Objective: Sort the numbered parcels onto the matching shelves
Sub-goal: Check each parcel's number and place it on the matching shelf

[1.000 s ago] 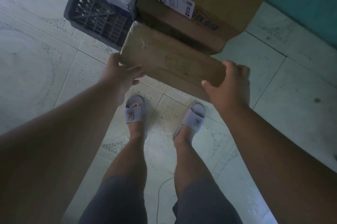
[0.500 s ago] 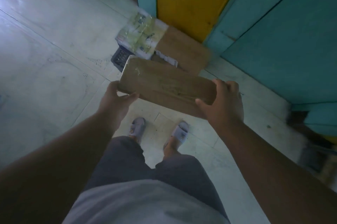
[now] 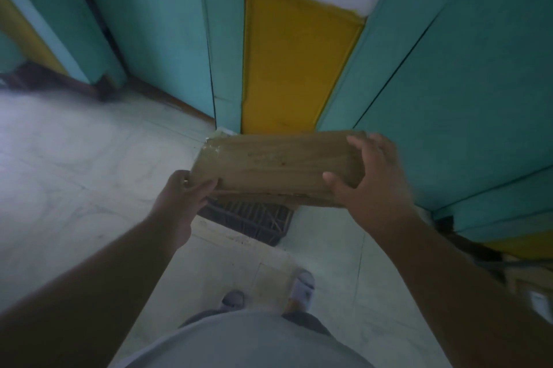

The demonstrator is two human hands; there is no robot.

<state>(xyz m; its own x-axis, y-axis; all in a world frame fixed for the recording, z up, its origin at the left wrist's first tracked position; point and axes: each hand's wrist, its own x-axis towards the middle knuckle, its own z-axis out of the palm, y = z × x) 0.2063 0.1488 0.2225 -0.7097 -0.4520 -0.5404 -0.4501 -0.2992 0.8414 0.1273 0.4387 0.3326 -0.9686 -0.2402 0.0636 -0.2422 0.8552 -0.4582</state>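
A long flat brown cardboard parcel (image 3: 275, 167) is held up in front of me, above the floor. My left hand (image 3: 182, 200) grips its left end, thumb on top. My right hand (image 3: 368, 176) holds its right end, fingers curled over the far edge and thumb on the near face. Any number on the parcel is too blurred to read. No shelf is in view.
A dark plastic crate (image 3: 248, 218) stands on the pale tiled floor (image 3: 74, 182) just below the parcel. Teal wall panels (image 3: 463, 98) and a yellow panel (image 3: 287, 68) rise close ahead. Dark clutter (image 3: 478, 251) lies at the right edge. My sandalled feet (image 3: 302, 289) are below.
I have straightened up with the parcel lifted away from the crate and the other boxes. The view has swung upward, so the walls fill the top and the floor pile is mostly hidden.
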